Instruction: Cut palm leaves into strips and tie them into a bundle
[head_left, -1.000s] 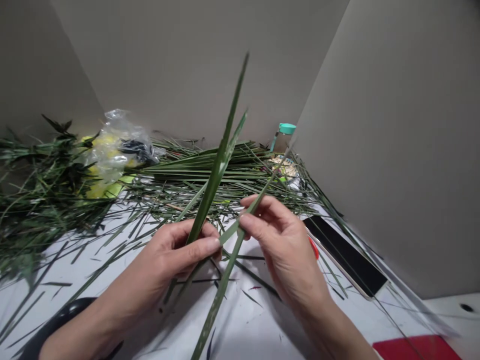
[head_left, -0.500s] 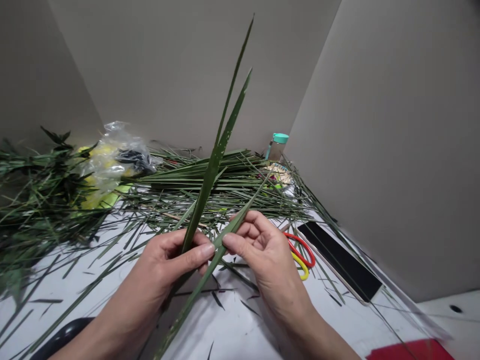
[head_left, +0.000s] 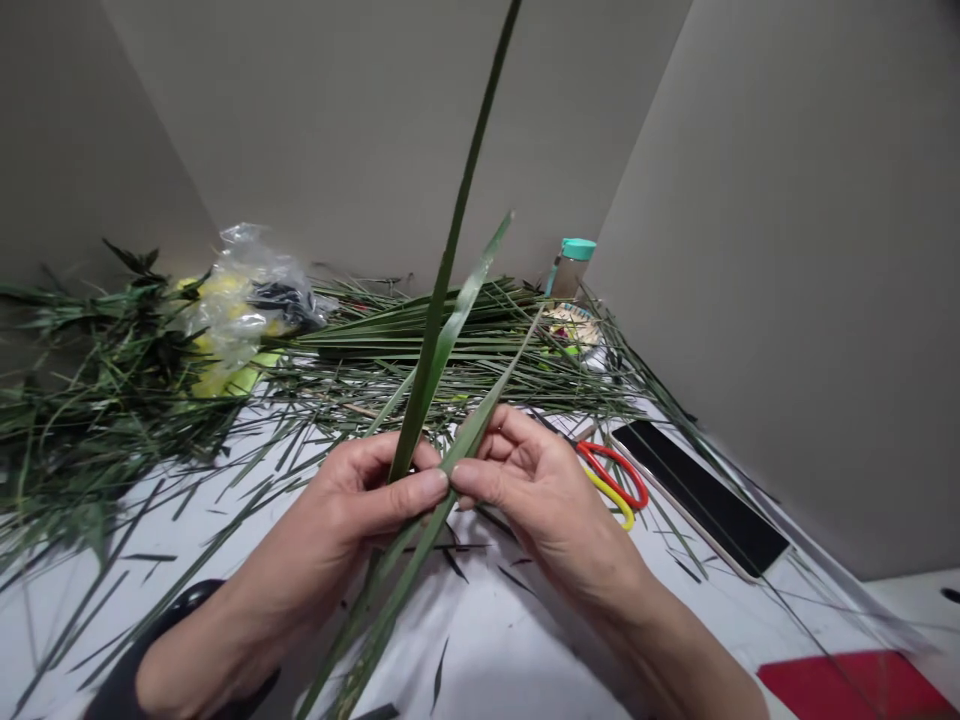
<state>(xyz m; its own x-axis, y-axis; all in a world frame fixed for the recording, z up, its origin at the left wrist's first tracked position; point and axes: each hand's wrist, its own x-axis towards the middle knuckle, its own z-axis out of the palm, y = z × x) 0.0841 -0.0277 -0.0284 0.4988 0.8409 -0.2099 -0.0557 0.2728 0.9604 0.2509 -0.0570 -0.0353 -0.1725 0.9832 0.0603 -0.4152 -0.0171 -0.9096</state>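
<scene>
Long green leaf strips [head_left: 439,340] cross between my two hands over the white table. My left hand [head_left: 367,495] is closed, its thumb pressing on the crossing while two strips rise steeply above its fingers. My right hand [head_left: 529,475] pinches a paler leaf strip [head_left: 487,405] between thumb and fingers, right beside the left thumb tip. That strip slants from the upper right down past my hands toward the lower left. The lower ends of the strips hang near the front of the table. Parts of the crossing are hidden under my thumbs.
Scissors with red and yellow handles [head_left: 619,475] lie right of my right hand, beside a black-screened phone [head_left: 701,500]. Behind are a heap of cut leaves [head_left: 405,335], a plastic bag [head_left: 240,300] and a teal-lidded bottle [head_left: 574,268]. A red item [head_left: 855,685] lies front right.
One upright strip now reaches higher, and the other has turned to show a shiny face. Both thumbs have come closer together at the crossing. The camera view has shifted slightly.
</scene>
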